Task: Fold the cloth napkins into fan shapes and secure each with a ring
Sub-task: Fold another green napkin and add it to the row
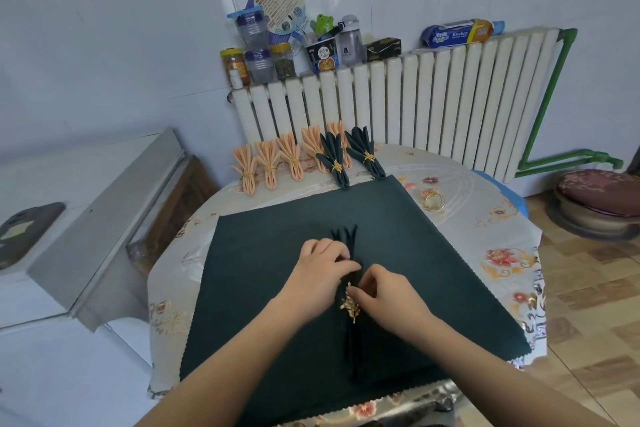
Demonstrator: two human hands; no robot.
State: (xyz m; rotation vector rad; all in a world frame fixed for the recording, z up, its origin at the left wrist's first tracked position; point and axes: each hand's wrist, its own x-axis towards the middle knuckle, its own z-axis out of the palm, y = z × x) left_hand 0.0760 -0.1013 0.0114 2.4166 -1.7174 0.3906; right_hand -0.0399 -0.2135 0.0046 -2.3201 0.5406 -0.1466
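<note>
A pleated dark green napkin [350,343] lies lengthwise on a flat dark green cloth [433,270] spread over the table. A gold leaf-shaped ring [349,305] sits around its middle. My left hand [322,270] grips the pleats just above the ring. My right hand [384,291] pinches the ring from the right. Finished fans stand at the table's far edge: several peach ones [268,163] and two dark green ones [334,158], each in a gold ring. A spare gold ring [434,201] lies on the tablecloth at the right.
The round table has a floral cover [502,239]. A white radiator [433,100] runs behind it, with jars and bottles [259,59] on top. A white appliance [86,184] stands to the left, and a cushioned stool [599,198] sits at the far right.
</note>
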